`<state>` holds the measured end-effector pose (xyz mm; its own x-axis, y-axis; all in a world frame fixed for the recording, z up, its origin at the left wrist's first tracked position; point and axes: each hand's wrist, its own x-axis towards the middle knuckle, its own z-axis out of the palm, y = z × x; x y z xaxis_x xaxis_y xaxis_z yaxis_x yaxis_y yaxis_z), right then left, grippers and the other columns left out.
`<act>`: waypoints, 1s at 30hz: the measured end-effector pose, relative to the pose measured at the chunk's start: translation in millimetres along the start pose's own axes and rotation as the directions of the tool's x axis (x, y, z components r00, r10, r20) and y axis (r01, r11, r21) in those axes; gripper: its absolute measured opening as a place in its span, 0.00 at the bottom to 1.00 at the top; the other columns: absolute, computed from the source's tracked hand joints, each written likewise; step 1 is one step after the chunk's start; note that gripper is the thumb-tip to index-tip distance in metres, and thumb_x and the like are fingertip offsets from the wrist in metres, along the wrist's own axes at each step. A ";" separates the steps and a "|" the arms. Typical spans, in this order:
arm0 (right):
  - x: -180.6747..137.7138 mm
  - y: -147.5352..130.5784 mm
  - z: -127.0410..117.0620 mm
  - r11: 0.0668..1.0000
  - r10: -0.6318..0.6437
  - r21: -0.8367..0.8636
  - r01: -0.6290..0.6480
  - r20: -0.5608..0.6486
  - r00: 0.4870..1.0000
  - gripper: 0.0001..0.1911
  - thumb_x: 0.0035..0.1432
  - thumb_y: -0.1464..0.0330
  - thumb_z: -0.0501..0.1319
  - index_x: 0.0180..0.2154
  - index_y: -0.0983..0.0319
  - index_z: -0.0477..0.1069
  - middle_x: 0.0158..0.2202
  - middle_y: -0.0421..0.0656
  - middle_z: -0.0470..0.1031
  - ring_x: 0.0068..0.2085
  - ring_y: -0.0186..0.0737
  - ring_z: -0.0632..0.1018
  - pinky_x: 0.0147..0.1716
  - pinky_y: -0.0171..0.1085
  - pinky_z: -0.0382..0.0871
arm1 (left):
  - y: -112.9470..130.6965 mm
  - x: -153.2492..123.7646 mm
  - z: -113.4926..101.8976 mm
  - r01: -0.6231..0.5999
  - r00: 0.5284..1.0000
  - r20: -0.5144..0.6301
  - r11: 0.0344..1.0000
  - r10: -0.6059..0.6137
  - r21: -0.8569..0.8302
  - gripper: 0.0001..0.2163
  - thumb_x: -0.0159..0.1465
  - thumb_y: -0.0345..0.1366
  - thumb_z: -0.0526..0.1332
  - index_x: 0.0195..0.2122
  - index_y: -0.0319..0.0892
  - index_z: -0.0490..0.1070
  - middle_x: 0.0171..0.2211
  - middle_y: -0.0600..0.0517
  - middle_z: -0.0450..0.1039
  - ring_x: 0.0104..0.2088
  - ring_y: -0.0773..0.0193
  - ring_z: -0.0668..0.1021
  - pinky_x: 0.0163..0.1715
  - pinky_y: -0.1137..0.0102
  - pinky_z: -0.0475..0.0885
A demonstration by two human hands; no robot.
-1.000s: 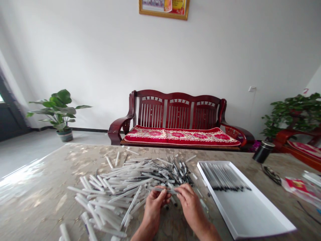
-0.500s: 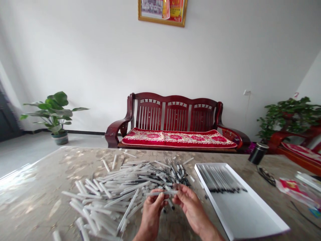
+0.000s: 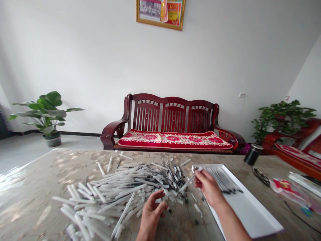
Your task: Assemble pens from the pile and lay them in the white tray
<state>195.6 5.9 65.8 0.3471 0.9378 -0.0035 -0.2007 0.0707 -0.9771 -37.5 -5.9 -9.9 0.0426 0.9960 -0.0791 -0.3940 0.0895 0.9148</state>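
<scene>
My right hand (image 3: 207, 186) pinches one end of a slim pen (image 3: 187, 184) with a translucent whitish barrel, which slants down to the left. That hand is over the left edge of a shallow white box (image 3: 247, 216), in which a row of similar black-tipped pens (image 3: 222, 179) lies side by side at the far end. My left hand (image 3: 152, 212) is at the front of a heap of loose translucent pen barrels (image 3: 100, 202), its thumb and forefinger apart with nothing between them. Darker pen parts and small caps (image 3: 175, 174) lie at the heap's right side.
Everything rests on a patterned table (image 3: 32, 197). At right are a black canister (image 3: 253, 154), a dark cable (image 3: 260, 175) and a red and clear plastic packet (image 3: 288, 192). A red wooden bench (image 3: 173, 115) stands behind, with a potted plant (image 3: 50, 113) to the left.
My hands were together on one pen and are now apart. My right hand has carried the pen right to the box; my left has let go. The view has turned slightly right.
</scene>
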 end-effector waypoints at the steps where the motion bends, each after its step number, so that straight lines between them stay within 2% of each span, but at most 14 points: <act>1: 17.3 -12.9 -16.5 0.994 -0.015 -0.108 0.013 -0.018 1.000 0.26 0.40 0.52 0.72 0.37 0.62 0.74 0.25 0.37 0.72 0.25 0.32 0.72 0.21 0.30 0.67 | 0.2 1.4 -0.5 0.000 1.000 -0.016 1.000 0.000 0.013 0.25 0.42 0.48 0.74 0.39 0.41 0.77 0.38 0.46 0.79 0.25 0.64 0.77 0.19 0.73 0.69; 2: 34.0 -23.8 -31.8 0.964 -0.029 -0.265 0.019 -0.035 0.999 0.24 0.43 0.51 0.69 0.37 0.62 0.74 0.24 0.37 0.71 0.25 0.32 0.71 0.21 0.30 0.67 | 0.1 2.7 -1.1 0.001 1.000 -0.031 1.000 0.000 0.026 0.24 0.42 0.48 0.74 0.38 0.41 0.77 0.37 0.47 0.79 0.25 0.63 0.77 0.19 0.73 0.69; 3: 49.3 -31.8 -45.0 0.894 -0.029 -0.448 0.011 -0.035 0.999 0.23 0.47 0.50 0.65 0.36 0.61 0.73 0.24 0.36 0.70 0.24 0.31 0.71 0.21 0.29 0.66 | -0.3 4.0 -1.8 0.003 0.999 -0.045 0.999 -0.001 0.038 0.23 0.43 0.48 0.73 0.37 0.41 0.77 0.36 0.47 0.79 0.25 0.63 0.77 0.19 0.73 0.69; 6: 83.1 -36.6 -67.6 0.783 0.011 -0.621 -0.035 -0.042 0.999 0.16 0.47 0.55 0.65 0.26 0.61 0.68 0.18 0.34 0.64 0.20 0.30 0.67 0.18 0.28 0.59 | -2.6 6.9 -3.5 0.008 0.997 -0.075 0.998 -0.002 0.070 0.20 0.45 0.47 0.71 0.36 0.42 0.76 0.34 0.49 0.78 0.25 0.64 0.77 0.20 0.73 0.69; 9: 99.6 -18.6 -68.5 0.651 0.055 -0.756 -0.060 -0.031 0.998 0.14 0.46 0.62 0.66 0.19 0.61 0.64 0.13 0.32 0.59 0.18 0.29 0.63 0.17 0.28 0.55 | -4.3 8.0 -4.1 0.012 0.996 -0.089 0.997 -0.004 0.081 0.19 0.45 0.46 0.71 0.35 0.42 0.76 0.33 0.50 0.78 0.25 0.64 0.77 0.19 0.73 0.69; 12: 106.5 4.0 -62.2 0.504 0.058 -0.863 -0.041 -0.013 0.998 0.09 0.47 0.68 0.64 0.19 0.61 0.68 0.12 0.33 0.60 0.19 0.31 0.65 0.19 0.29 0.56 | -3.5 7.5 -4.3 0.017 0.996 -0.093 0.997 -0.010 0.078 0.19 0.44 0.47 0.71 0.34 0.41 0.76 0.33 0.50 0.78 0.25 0.63 0.77 0.19 0.73 0.69; 15: 108.3 18.8 -57.8 0.381 0.044 -0.925 -0.001 0.017 0.999 0.03 0.49 0.70 0.63 0.25 0.61 0.73 0.16 0.36 0.69 0.24 0.34 0.72 0.24 0.30 0.59 | -1.0 6.5 -5.0 0.023 0.994 -0.111 0.996 -0.014 0.083 0.20 0.45 0.48 0.70 0.35 0.41 0.76 0.33 0.50 0.78 0.25 0.64 0.77 0.19 0.73 0.69; 21: 99.4 21.7 -54.2 0.196 -0.003 -0.979 0.048 0.048 0.999 0.08 0.55 0.67 0.60 0.35 0.61 0.77 0.31 0.43 0.80 0.36 0.40 0.79 0.32 0.32 0.63 | 3.5 5.7 -5.5 0.025 0.988 -0.156 0.995 -0.010 0.092 0.21 0.45 0.50 0.70 0.34 0.41 0.76 0.27 0.51 0.77 0.23 0.63 0.76 0.19 0.73 0.68; 24: 93.6 14.8 -45.2 0.119 -0.046 -0.990 0.070 0.065 0.997 0.10 0.58 0.68 0.58 0.39 0.62 0.77 0.38 0.49 0.81 0.41 0.45 0.79 0.35 0.34 0.64 | 5.1 4.6 -3.7 0.023 0.987 -0.163 0.997 -0.011 0.073 0.20 0.45 0.49 0.70 0.34 0.41 0.76 0.26 0.52 0.76 0.22 0.64 0.76 0.18 0.74 0.67; 26: 91.3 12.0 -30.2 0.089 -0.073 -0.990 0.106 0.100 0.992 0.13 0.59 0.70 0.56 0.43 0.62 0.76 0.42 0.50 0.81 0.44 0.45 0.79 0.37 0.35 0.64 | 5.4 3.9 -2.3 0.018 0.986 -0.167 0.998 -0.007 0.066 0.20 0.45 0.49 0.70 0.33 0.41 0.76 0.25 0.53 0.75 0.21 0.65 0.75 0.18 0.74 0.66; 30: 89.9 20.7 23.4 0.066 -0.061 -0.966 0.250 0.246 0.967 0.13 0.60 0.70 0.56 0.42 0.57 0.77 0.43 0.42 0.80 0.45 0.39 0.78 0.40 0.31 0.64 | 3.5 4.1 -2.5 0.022 0.985 -0.172 0.998 -0.010 0.066 0.19 0.46 0.50 0.70 0.33 0.41 0.76 0.22 0.55 0.73 0.19 0.67 0.72 0.17 0.75 0.63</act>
<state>201.2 99.6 50.2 0.1223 0.9866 0.1084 0.9585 -0.0891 -0.2707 -41.1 -1.5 -8.0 -0.1118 0.9815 -0.1551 -0.3313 0.1103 0.9371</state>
